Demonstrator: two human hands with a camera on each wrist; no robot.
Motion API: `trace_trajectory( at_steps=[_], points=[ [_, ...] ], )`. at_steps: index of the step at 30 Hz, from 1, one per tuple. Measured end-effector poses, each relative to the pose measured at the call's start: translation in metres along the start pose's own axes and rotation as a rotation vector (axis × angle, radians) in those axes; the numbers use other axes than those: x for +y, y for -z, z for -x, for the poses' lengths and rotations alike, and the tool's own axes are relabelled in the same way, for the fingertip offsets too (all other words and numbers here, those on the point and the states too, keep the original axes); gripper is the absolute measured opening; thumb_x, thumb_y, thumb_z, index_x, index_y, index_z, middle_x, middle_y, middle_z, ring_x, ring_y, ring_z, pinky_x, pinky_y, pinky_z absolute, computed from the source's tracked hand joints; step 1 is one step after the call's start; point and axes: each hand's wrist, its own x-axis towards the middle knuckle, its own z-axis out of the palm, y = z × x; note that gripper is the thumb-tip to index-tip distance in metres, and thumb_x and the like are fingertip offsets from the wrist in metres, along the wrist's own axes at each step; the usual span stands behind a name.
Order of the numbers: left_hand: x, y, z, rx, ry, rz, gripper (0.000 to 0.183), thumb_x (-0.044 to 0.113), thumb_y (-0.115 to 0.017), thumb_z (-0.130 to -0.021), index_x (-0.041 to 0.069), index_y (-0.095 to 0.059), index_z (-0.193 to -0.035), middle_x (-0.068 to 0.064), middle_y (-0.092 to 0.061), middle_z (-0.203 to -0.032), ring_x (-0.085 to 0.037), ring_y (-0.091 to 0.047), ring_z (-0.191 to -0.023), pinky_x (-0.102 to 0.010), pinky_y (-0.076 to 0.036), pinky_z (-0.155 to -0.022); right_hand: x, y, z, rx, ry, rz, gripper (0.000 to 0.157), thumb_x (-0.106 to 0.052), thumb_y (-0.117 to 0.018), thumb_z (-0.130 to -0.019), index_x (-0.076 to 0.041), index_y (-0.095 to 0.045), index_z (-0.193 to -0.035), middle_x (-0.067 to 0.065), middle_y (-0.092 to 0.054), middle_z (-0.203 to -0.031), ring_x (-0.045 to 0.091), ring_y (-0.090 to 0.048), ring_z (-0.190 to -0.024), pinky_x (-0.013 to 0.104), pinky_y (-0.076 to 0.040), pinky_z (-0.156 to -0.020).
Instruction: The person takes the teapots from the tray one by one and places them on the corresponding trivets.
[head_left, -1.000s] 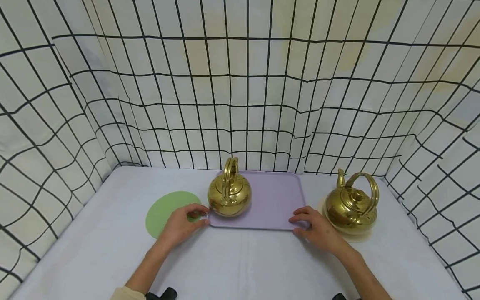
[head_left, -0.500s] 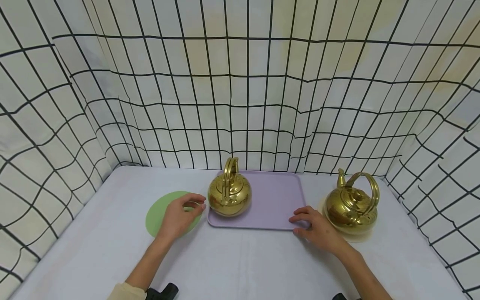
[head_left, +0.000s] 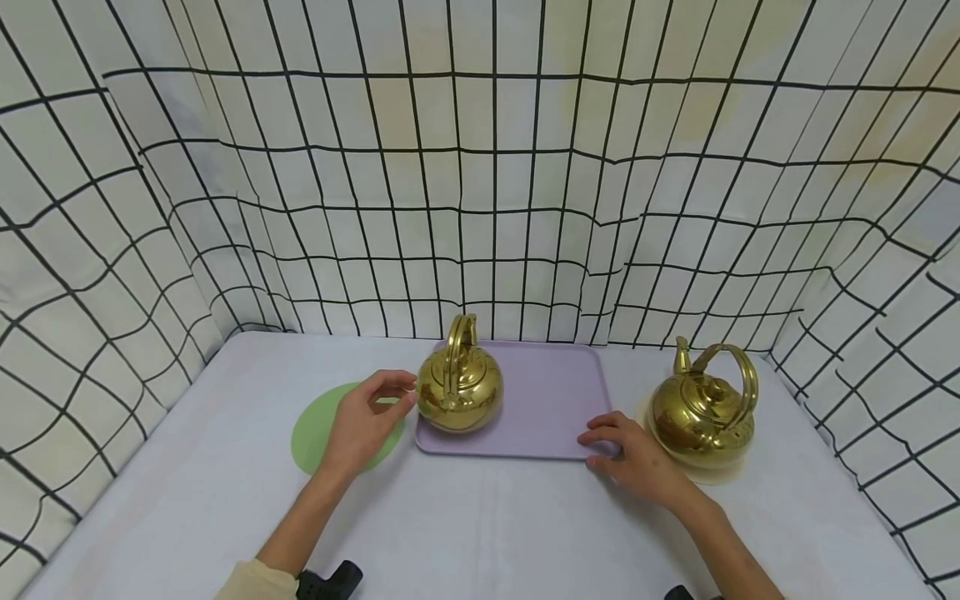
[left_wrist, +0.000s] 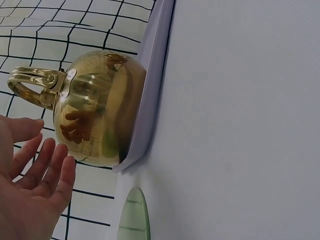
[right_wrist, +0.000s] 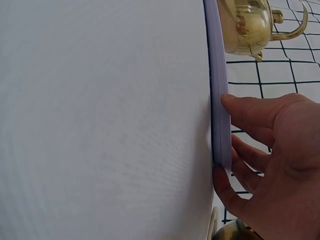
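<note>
A brass kettle (head_left: pixel 461 402) stands upright on the left part of a lilac tray (head_left: pixel 553 400), its arched handle up. Beside the kettle's left side is my left hand (head_left: pixel 362 423), above a green oval mat (head_left: pixel 309 435). In the left wrist view that hand (left_wrist: pixel 31 185) has loosely bent, spread fingers and holds nothing; whether a fingertip touches the brass I cannot tell. My right hand (head_left: pixel 637 460) holds the tray's front right corner. In the right wrist view its thumb lies on the tray rim (right_wrist: pixel 220 125) and the little finger bends at the corner.
Right of the tray, a second brass kettle (head_left: pixel 701 429) stands on a pale round mat (head_left: pixel 716 477), close to my right hand. A white cloth (head_left: pixel 480 533) covers the table. White walls with a black grid (head_left: pixel 495 208) enclose the back and sides.
My left hand has let go of the tray's front left corner and moved up and back, to beside the left kettle. The right hand, tray and kettles have stayed in place.
</note>
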Motion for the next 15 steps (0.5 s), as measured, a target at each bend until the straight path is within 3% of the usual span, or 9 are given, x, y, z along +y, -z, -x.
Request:
trace_trajectory(
  at_steps=[5, 15],
  points=[
    [0.0048, -0.0031, 0.0003, -0.023, -0.010, 0.076, 0.031, 0.016, -0.074, -0.097, 0.009, -0.068, -0.127, -0.010, -0.073, -0.126, 0.000, -0.065, -0.105, -0.016, -0.056, -0.090, 0.0003, -0.0010, 0.0000, 0.003, -0.009, -0.007, 0.023, -0.011, -0.077, -0.093, -0.012, -0.077, -0.116, 0.014, -0.064, -0.135, 0.044, -0.057, -0.132, 0.062, -0.046, -0.112],
    [0.0103, -0.0078, 0.0025, -0.023, -0.053, 0.164, 0.035, 0.008, -0.074, -0.096, 0.005, -0.066, -0.130, -0.013, -0.071, -0.129, -0.021, -0.068, -0.116, -0.021, -0.057, -0.095, 0.0004, -0.0042, 0.0002, 0.007, 0.002, -0.004, 0.023, -0.010, -0.077, -0.093, -0.013, -0.077, -0.116, 0.014, -0.064, -0.135, 0.043, -0.057, -0.133, 0.061, -0.046, -0.113]
  ],
)
